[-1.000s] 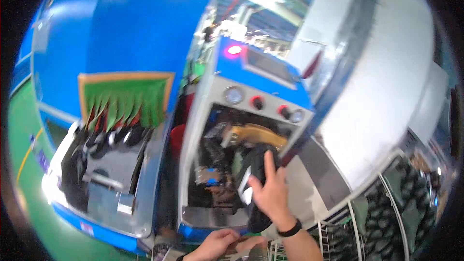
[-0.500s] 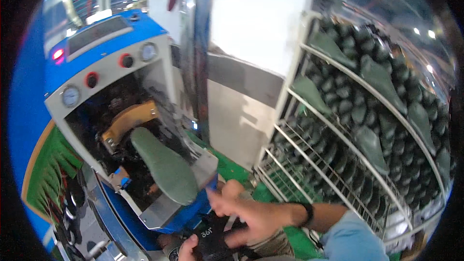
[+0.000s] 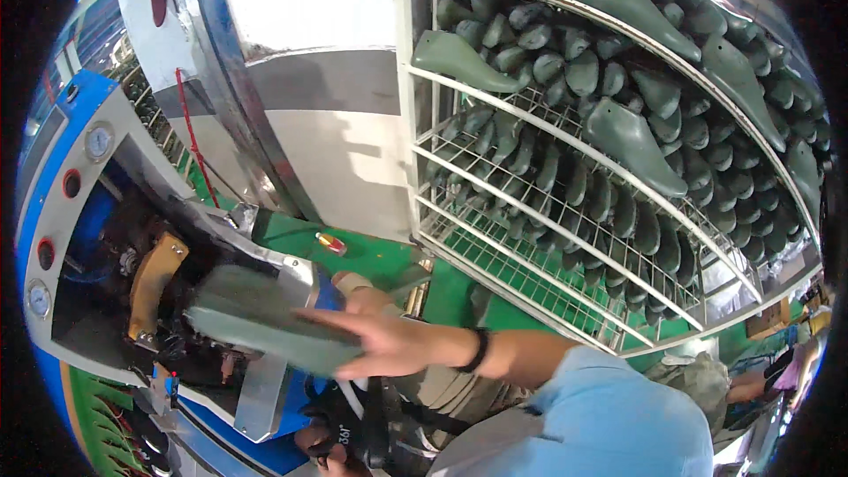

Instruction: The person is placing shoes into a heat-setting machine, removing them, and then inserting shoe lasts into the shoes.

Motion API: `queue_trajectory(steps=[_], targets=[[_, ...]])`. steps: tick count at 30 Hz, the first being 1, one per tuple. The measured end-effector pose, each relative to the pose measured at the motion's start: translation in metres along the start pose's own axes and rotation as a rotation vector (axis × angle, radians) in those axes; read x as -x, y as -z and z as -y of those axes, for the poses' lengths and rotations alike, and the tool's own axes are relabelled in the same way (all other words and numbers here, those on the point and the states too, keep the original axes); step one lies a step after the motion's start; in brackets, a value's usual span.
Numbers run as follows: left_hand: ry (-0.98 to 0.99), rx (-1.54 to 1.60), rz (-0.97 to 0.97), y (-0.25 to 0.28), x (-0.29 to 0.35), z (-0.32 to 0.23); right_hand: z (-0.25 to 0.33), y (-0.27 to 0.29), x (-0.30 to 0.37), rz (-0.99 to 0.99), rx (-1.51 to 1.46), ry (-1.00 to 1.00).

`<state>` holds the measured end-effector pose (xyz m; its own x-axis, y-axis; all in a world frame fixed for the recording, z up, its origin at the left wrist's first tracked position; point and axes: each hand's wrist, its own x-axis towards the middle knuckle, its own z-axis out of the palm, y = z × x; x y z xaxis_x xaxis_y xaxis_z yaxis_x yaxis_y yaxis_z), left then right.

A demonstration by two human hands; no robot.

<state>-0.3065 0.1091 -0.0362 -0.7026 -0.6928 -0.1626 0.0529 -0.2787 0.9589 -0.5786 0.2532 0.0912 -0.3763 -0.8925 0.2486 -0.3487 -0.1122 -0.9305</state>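
A dark green shoe last (image 3: 265, 322) lies in front of the machine's opening, smeared by motion. My right hand (image 3: 393, 344) is closed round its near end, index finger stretched along the top and the other fingers lower down. Low in the view, my left hand (image 3: 340, 461) is partly cut off by the lower edge. Its fingers grip a black fabric piece (image 3: 367, 428) with a white print, whose full shape is hidden. Behind the last, a curved tan-orange pad (image 3: 157, 287) sits inside the machine (image 3: 40, 238).
A white wire rack (image 3: 521, 225) packed with green shoe lasts stands at the right. Farther back are a white-and-grey panel (image 3: 327, 124) and a red cord (image 3: 192, 146). A small red-and-yellow object (image 3: 330, 243) lies on the green floor. Another person's arm (image 3: 751, 387) shows at the far right.
My view has swung right, bringing more of the rack in. My right hand, apart from the last before, now grips its near end. My left hand stays low at the black piece.
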Motion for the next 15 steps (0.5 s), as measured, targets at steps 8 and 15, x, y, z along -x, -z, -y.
queue_trajectory(steps=[8, 15], targets=[[0.153, -0.112, 0.163, -0.013, -0.015, -0.028, -0.054, 0.019, 0.284, -0.796, 0.489, -1.120], [0.259, -0.442, 0.246, -0.052, -0.013, -0.057, -0.166, 0.088, 0.391, -1.450, 0.865, -0.885]])
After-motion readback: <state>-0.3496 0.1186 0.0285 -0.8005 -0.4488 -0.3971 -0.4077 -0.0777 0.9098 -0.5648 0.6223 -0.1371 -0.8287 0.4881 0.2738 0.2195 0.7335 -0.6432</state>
